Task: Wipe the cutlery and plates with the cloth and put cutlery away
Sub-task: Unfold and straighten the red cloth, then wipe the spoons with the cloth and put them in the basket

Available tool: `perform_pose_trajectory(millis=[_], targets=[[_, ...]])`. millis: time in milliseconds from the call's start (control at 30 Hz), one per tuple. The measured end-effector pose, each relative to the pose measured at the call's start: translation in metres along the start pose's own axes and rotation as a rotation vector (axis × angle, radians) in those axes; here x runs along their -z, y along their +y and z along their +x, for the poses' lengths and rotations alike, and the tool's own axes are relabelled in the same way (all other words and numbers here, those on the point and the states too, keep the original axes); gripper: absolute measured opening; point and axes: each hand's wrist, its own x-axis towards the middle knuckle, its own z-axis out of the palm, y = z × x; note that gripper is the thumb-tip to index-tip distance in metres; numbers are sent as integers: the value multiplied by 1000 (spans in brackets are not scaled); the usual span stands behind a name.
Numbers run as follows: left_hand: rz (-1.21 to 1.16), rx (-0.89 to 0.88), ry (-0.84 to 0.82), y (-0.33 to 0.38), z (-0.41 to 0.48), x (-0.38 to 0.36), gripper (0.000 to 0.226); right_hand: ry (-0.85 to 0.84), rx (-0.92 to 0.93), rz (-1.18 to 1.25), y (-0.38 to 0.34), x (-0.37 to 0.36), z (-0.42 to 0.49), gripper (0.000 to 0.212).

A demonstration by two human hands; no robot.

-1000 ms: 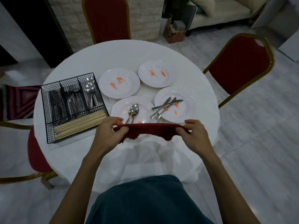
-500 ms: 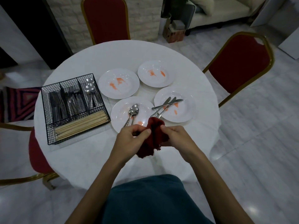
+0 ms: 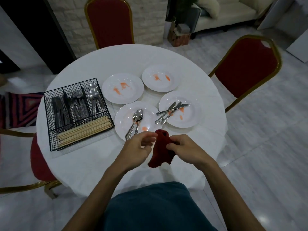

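Head view is showing the red cloth (image 3: 160, 148) bunched and hanging in front of the person, just above the near edge of the round white table (image 3: 83, 164). The right hand (image 3: 185, 150) is pinching it, fingers curled shut around its upper part. The left hand (image 3: 138, 147) is sitting beside it at 9 o'clock, half open with fingers loosely curled; whether its fingertips are touching the cloth I cannot tell.

By my judgement the preparing step is underway: the cloth is being gathered into a wiping pad, and no wiping has begun. All four plates are carrying orange smears. The nearest plate (image 3: 123, 120), at 11 o'clock from the cloth, is holding the spoons (image 3: 136, 120), their handles pointing toward the left hand. The plate at 1 o'clock (image 3: 191, 117) is carrying the knives (image 3: 170, 111), crossed over one another. Two further plates, one at 11 o'clock (image 3: 122, 88) and one at 12 o'clock (image 3: 160, 78), are lying bare of cutlery.

The next move is probably calling for the left hand to lift a spoon by its handle while the right wraps the cloth around it. The wire cutlery basket (image 3: 50, 124), at 9 o'clock on the table, is waiting with knives, forks, spoons and chopsticks (image 3: 83, 130) in separate compartments.
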Motion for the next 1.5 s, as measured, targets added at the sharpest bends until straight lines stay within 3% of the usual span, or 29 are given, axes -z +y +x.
perform_pose_trajectory(millis=[133,400,667,800,900,1000,1133,1200,1300,1500], targets=[[243,-168,-13,-7,10,1,49,-81,21,-62,-8,8,-6,22],[540,-147,-34,-17,21,17,23,-106,53,-101,-4,18,-5,14],[233,-5,-21,-7,10,26,19,-44,38,-50,18,18,1,9],[32,30,77,-6,11,24,16,-94,77,154,16,15,-3,16],[-262,44,94,2,13,23,16,-154,106,622,10,16,-7,30],[-442,70,92,14,17,18,13,-90,-55,1048,5,5,-1,62],[-410,142,147,13,32,10,12,-159,-232,1228,15,-28,4,95],[-331,176,166,6,42,8,15,-191,-238,1191,23,-35,2,86],[-263,212,138,-9,52,11,22,-152,-244,1010,23,-36,5,50],[173,332,241,-63,89,33,32,-4,-300,999,31,-25,12,40]])
